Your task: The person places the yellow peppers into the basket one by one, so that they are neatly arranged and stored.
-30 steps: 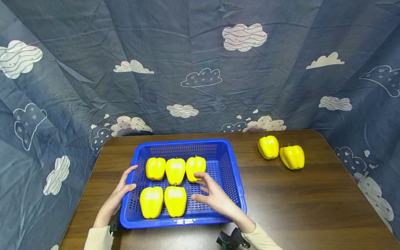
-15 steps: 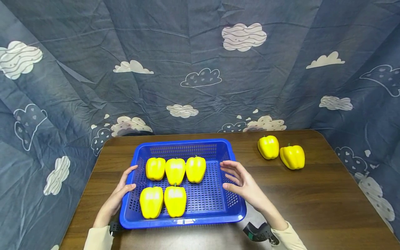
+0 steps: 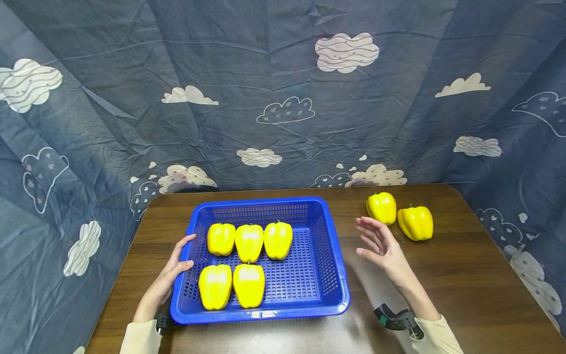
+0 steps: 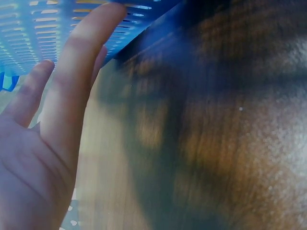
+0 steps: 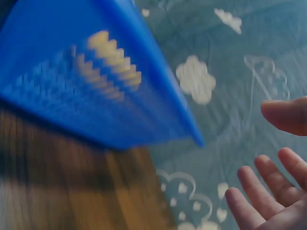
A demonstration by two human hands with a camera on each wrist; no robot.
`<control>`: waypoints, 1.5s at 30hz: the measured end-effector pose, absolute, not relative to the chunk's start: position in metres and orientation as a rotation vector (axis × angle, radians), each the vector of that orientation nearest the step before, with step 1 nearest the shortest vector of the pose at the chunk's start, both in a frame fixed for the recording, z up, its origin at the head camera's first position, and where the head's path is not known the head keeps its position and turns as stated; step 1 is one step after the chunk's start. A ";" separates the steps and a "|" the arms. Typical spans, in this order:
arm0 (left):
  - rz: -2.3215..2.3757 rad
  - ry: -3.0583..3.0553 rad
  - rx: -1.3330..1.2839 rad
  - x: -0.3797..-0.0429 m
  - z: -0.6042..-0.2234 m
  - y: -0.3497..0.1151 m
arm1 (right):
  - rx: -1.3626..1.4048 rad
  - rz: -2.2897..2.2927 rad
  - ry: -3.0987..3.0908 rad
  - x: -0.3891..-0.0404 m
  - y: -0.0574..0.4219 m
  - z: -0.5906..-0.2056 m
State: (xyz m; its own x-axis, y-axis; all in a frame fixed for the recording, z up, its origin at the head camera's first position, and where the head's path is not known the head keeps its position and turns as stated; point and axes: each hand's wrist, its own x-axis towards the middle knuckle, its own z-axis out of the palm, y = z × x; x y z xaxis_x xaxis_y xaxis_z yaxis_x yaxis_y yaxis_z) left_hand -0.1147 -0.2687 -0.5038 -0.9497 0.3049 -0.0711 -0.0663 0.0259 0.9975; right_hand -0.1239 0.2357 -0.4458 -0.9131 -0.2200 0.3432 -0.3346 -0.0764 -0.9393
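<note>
In the head view, my left hand [image 3: 163, 280] holds the left rim of a blue plastic basket [image 3: 305, 310]. Its thumb and forefinger lie over the rim, while other fingers touch the slotted outer wall [image 4: 45, 24] in the left wrist view. Several yellow bell peppers, among them a front one [image 3: 249, 286] and a back one [image 3: 277, 241], rest inside. Right of the basket my right hand [image 3: 389, 250] hovers with fingers spread and nothing between them. Just beyond it, two more yellow peppers lie on the table: one [image 3: 382, 207] close to the fingers, another [image 3: 415, 223] farther right.
A brown wooden table [image 3: 464, 295] carries everything. Behind it and along both sides hangs a dark blue curtain [image 3: 283, 73] with cloud prints. Each wrist wears a black strap, the right one [image 3: 398, 319] showing more fully.
My right hand has moved from above the peppers in the basket, over its right rim, to the table beside the loose peppers. My left hand and the basket have stayed in place.
</note>
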 end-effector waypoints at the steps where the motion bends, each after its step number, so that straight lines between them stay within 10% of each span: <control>1: 2.009 2.041 0.244 -0.115 -0.504 -0.269 | 0.606 2.162 -2.061 -0.125 0.241 -0.448; 45: 2.027 1.989 0.302 -0.115 -0.505 -0.271 | 0.006 1.665 -2.507 -0.178 0.403 -0.504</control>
State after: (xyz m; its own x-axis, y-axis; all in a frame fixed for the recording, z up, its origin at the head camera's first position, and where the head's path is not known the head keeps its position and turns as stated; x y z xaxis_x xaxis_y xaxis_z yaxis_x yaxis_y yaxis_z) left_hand -0.1147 -0.2711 -0.5053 -0.9375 0.3444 -0.0489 -0.0554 -0.0090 0.9984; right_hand -0.1781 0.4031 -0.5037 -0.9913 0.0693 0.1119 -0.0762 0.3907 -0.9173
